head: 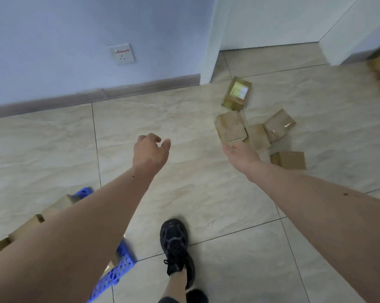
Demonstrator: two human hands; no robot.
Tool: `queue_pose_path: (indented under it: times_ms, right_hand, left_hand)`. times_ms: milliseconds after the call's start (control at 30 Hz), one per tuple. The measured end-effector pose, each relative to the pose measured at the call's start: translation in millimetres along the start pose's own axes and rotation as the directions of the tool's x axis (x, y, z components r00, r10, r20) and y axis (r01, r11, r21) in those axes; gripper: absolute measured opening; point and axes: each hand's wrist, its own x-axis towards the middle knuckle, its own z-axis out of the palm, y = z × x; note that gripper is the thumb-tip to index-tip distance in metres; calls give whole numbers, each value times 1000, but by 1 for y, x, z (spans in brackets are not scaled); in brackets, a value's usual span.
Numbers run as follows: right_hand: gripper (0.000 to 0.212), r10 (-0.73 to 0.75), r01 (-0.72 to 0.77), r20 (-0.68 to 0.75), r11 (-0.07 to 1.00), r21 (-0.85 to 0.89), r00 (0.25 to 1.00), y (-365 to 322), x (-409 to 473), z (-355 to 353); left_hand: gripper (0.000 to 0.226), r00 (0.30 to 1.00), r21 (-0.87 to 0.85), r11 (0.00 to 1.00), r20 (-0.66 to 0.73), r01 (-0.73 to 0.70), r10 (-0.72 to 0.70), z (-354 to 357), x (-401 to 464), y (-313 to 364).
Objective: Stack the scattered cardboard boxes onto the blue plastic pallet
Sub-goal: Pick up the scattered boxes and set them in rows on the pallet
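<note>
Both hands, the left hand [150, 149] and right hand [239, 153], are held loosely spread and empty; the scattered boxes [230, 127] lie ahead on the floor, well apart from the blue pallet [117, 272]. A hurried one-handed grab may be fumbled, the box being dropped

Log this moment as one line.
left hand open, empty | right hand open, reaching at cardboard boxes on floor | blue pallet partly loaded

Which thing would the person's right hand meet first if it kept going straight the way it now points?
Most likely the nearest cardboard box of the cluster on the floor: the open right hand points up the picture at it, fingertips just short of its near edge. Depth is unclear, so the hand may be above it.
</note>
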Motion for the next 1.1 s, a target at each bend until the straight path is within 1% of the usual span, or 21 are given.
queue_pose_path:
  times_ms: [33,67,100,167,200,267,300,400,533,567,633,700,867,1000,1100]
  right_hand:
    - [40,6,-6,-10,1000,12,1000,-1,14,-9]
    - [36,13,-13,-16,1000,15,1000,-1,27,-18]
    - [37,24,-23,-19,1000,11,1000,-2,40,-26]
    - [50,63,-62,-53,998,18,997,0,65,-43]
    - [51,75,-73,-64,997,30,995,1,79,-49]
    - [40,74,-71,-61,996,49,995,5,104,-58]
    - [37,77,-74,-59,996,46,995,8,118,-64]
    - [37,59,-58,-61,998,18,996,16,159,-84]
    - [34,45,-43,15,995,-95,999,23,215,-102]
    - [37,37,-32,42,993,-118,998,26,230,-105]
    - [59,12,3,83,985,-171,996,27,256,-112]
    - [71,4,24,116,971,-238,993,31,280,-115]
    - [79,-6,73,169,918,-389,986,46,339,-99]
    - [86,20,95,246,890,-445,969,55,384,-75]
    - [86,26,107,259,869,-483,966,63,412,-56]
  left_hand:
    - [41,1000,-3,1000,0,-6,6,4,11,12]
    - [41,1000,-4,1000,2,-10,10,9,22,22]
    - [40,1000,-2,1000,8,-15,15,14,31,31]
    - [41,999,18,999,31,-42,42,29,49,49]
    - [41,998,30,998,38,-52,51,37,58,56]
    - [42,998,43,998,41,-48,46,56,76,70]
    - [42,998,46,998,46,-40,38,66,84,77]
    - [43,998,38,999,68,-8,5,104,105,97]
    - [46,995,23,998,85,59,-60,155,126,120]
    - [48,993,17,997,88,81,-82,168,131,125]
    - [51,988,1,992,93,126,-126,195,141,134]
    - [54,982,-14,986,101,163,-161,221,151,139]
    - [64,962,-60,970,153,237,-225,284,178,135]
    - [70,939,-89,953,217,290,-266,330,198,125]
    - [69,919,-146,929,262,339,-295,357,212,119]
